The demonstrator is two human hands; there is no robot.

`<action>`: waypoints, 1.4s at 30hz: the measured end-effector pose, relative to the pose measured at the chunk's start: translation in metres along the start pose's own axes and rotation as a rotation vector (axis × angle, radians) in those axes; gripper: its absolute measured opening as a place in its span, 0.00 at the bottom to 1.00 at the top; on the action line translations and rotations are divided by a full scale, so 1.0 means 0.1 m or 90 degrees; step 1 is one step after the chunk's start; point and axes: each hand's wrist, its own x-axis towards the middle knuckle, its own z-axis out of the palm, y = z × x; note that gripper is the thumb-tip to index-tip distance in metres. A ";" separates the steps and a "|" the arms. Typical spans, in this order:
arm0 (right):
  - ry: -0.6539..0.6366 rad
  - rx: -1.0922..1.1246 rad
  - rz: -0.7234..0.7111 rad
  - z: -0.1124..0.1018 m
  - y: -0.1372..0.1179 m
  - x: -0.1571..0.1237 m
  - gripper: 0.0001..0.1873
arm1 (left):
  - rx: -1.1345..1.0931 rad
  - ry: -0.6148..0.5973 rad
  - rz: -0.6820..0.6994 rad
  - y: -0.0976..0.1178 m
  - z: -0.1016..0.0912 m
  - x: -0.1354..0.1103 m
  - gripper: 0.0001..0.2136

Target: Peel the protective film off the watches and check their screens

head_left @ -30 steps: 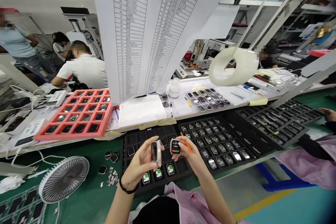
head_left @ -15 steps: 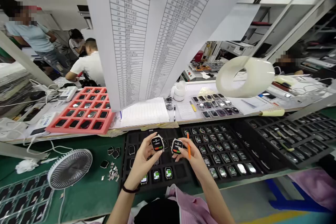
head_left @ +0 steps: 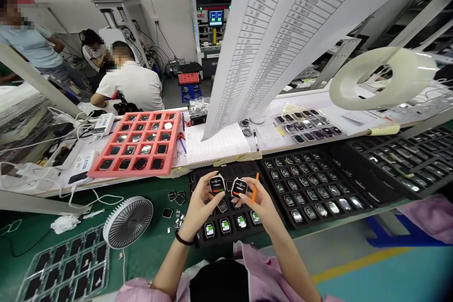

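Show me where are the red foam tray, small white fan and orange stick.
Red foam tray [head_left: 130, 173]: head view, on its front rim.
Small white fan [head_left: 128, 222]: head view, on the grille's middle.
Orange stick [head_left: 254, 189]: head view, its middle.

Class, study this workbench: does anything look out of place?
Yes: loose dark watch frames and small metal pieces lie scattered on the green mat beside the black tray, while the other watches sit in tray slots.

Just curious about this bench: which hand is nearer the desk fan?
The left hand, holding a smartwatch, is nearer, to the right of the desk fan in view. The right hand is farther, past the left hand.
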 end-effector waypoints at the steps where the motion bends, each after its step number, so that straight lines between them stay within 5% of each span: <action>1: 0.008 -0.002 0.001 0.04 0.02 -0.01 0.19 | -0.002 -0.006 -0.001 -0.02 -0.04 -0.02 0.23; 10: 0.034 -0.017 0.004 0.10 0.06 -0.09 0.17 | -0.010 -0.023 -0.011 -0.09 -0.08 -0.05 0.17; 22: 0.036 -0.022 0.001 -0.16 -0.05 -0.18 0.15 | -0.013 0.033 -0.031 -0.01 0.31 -0.08 0.16; 29: 0.009 -0.042 0.012 -0.42 0.00 -0.32 0.15 | -0.044 -0.015 -0.008 -0.15 0.55 -0.16 0.19; 35: -0.035 -0.051 0.026 -0.55 0.01 -0.39 0.20 | -0.031 -0.006 -0.029 -0.16 0.64 -0.26 0.21; 42: 0.008 -0.045 0.021 -0.51 0.06 -0.32 0.13 | -0.012 0.065 -0.049 -0.16 0.66 -0.28 0.15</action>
